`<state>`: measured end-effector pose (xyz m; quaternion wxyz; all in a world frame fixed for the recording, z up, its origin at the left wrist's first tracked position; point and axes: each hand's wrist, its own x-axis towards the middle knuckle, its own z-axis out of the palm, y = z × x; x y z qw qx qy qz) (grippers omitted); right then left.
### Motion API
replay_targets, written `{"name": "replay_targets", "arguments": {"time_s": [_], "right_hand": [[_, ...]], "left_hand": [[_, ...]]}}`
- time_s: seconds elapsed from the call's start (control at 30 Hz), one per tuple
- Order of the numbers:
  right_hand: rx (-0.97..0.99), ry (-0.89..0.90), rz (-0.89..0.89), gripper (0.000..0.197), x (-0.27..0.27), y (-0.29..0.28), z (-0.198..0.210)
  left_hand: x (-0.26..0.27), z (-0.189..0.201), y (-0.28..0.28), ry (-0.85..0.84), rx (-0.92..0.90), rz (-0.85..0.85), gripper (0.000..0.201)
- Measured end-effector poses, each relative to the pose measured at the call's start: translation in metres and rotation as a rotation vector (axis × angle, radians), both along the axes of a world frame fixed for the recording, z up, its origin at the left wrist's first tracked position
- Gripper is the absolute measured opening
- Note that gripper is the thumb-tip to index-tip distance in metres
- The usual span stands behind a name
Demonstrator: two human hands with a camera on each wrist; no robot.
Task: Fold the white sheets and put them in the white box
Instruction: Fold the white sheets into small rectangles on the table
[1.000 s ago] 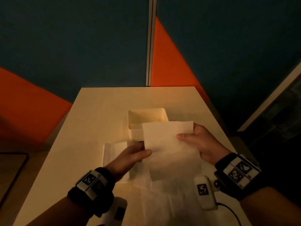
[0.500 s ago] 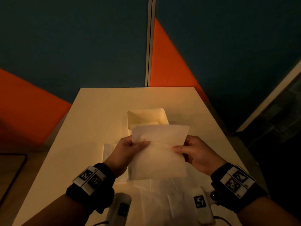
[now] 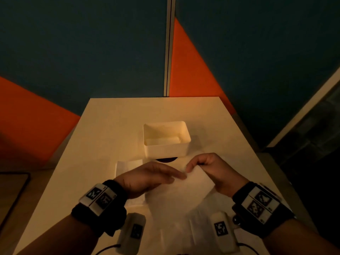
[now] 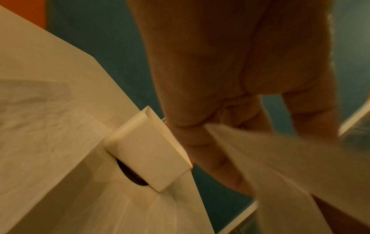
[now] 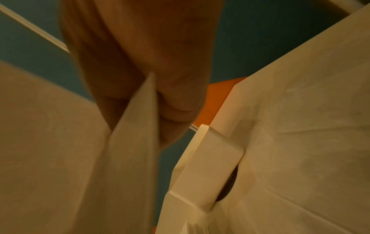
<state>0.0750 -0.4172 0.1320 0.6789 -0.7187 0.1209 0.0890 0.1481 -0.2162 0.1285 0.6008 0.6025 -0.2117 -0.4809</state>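
Observation:
Both hands hold one white sheet [image 3: 184, 196] low over the table, just in front of the white box [image 3: 166, 150]. My left hand [image 3: 176, 176] lies across the sheet's top with fingers stretched right. In the left wrist view the sheet [image 4: 290, 166] passes between its thumb and fingers. My right hand [image 3: 191, 167] has its fingers curled and pinches the sheet's upper right corner. The right wrist view shows that sheet's edge [image 5: 130, 142] caught between thumb and fingers. A pale folded piece [image 3: 163, 140] lies inside the box.
More white sheets lie on the table [image 3: 114, 129]: one [image 3: 127, 165] left of my left hand, others [image 3: 180, 230] near the front edge. A dark round thing [image 3: 166, 159] shows under the box's front. Blue and orange wall panels stand behind the table.
The sheet was held up in front of the box; now it is lowered and more folded over, both hands have come down and closer together, and the box is fully in sight.

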Motion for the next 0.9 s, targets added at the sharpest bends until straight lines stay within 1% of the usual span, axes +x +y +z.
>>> {"name": "replay_targets", "arguments": {"time_s": [0.1, 0.17, 0.2, 0.27, 0.3, 0.37, 0.4, 0.47, 0.57, 0.63, 0.67, 0.8, 0.9], "right_hand": [[0.027, -0.01, -0.021, 0.023, 0.0, -0.007, 0.001], [0.0, -0.001, -0.154, 0.025, 0.001, -0.026, -0.008], [-0.061, 0.02, -0.259, 0.025, 0.001, -0.039, -0.016], [-0.258, 0.108, -0.449, 0.025, -0.001, -0.067, -0.039], [-0.359, 0.172, -0.503, 0.024, -0.004, -0.08, -0.051], [-0.505, 0.313, -0.553, 0.024, -0.013, -0.102, -0.073], [-0.553, 0.375, -0.561, 0.026, -0.019, -0.111, -0.082], [-0.608, 0.468, -0.565, 0.038, -0.031, -0.121, -0.094], [-0.667, 0.572, -0.511, 0.065, -0.043, -0.124, -0.102], [-0.703, 0.625, -0.457, 0.081, -0.046, -0.124, -0.104], [-0.717, 0.64, -0.432, 0.085, -0.047, -0.122, -0.104], [-0.765, 0.628, -0.401, 0.086, -0.048, -0.119, -0.108], [-0.764, 0.622, -0.392, 0.079, -0.049, -0.116, -0.109]], "left_hand": [[0.003, -0.011, 0.001, -0.049, 0.03, 0.118, 0.026], [0.006, -0.016, 0.009, -0.031, 0.045, 0.285, 0.025], [0.008, -0.019, 0.015, -0.032, 0.063, 0.381, 0.025], [0.011, -0.025, 0.028, -0.07, 0.117, 0.543, 0.026], [0.012, -0.028, 0.035, -0.088, 0.15, 0.605, 0.025], [0.015, -0.038, 0.047, -0.111, 0.236, 0.69, 0.026], [0.016, -0.044, 0.053, -0.134, 0.293, 0.712, 0.027], [0.019, -0.059, 0.064, -0.227, 0.427, 0.714, 0.03], [0.019, -0.076, 0.075, -0.386, 0.616, 0.681, 0.037], [0.018, -0.082, 0.077, -0.445, 0.666, 0.679, 0.04], [0.017, -0.084, 0.077, -0.463, 0.674, 0.678, 0.041], [0.017, -0.091, 0.077, -0.47, 0.658, 0.713, 0.043], [0.019, -0.095, 0.077, -0.486, 0.674, 0.711, 0.042]]}}
